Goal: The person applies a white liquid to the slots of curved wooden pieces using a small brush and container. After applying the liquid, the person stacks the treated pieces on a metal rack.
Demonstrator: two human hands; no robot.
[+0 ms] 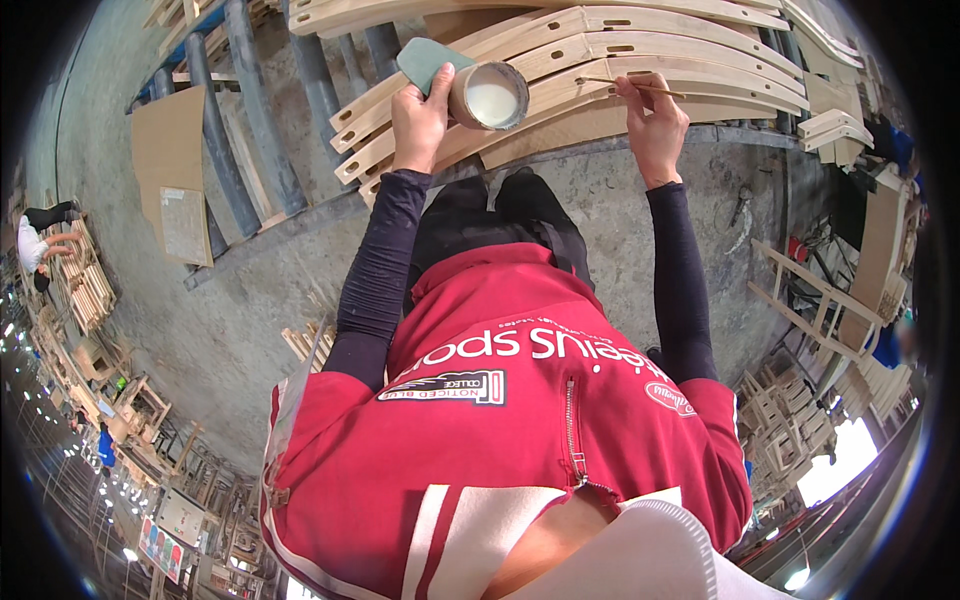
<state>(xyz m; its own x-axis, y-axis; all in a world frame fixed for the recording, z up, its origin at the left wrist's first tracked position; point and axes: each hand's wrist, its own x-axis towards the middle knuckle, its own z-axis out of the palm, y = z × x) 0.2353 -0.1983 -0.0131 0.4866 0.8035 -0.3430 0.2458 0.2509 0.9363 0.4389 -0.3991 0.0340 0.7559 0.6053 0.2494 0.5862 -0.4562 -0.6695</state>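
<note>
My left hand (418, 128) is closed round a cup (460, 97) of white liquid (491, 104), with residue round its rim. A flat grey-green piece (424, 62) juts out beside the cup under my thumb; whether the two are joined I cannot tell. Between the fingertips of my right hand (657, 130) is a thin wooden stick (603, 80), perhaps a small brush. Its far end reaches a slot in one of the curved wooden slats (720, 74). Several such slats lie side by side under both hands, with slots near their ends and middles.
Dark metal rollers (267, 110) carry the slats, with a rail along the near side. A brown board (170, 150) leans at the left. On the right are a wooden frame (815, 300) and stacked parts. Another person (40, 245) bends over wooden pieces at far left.
</note>
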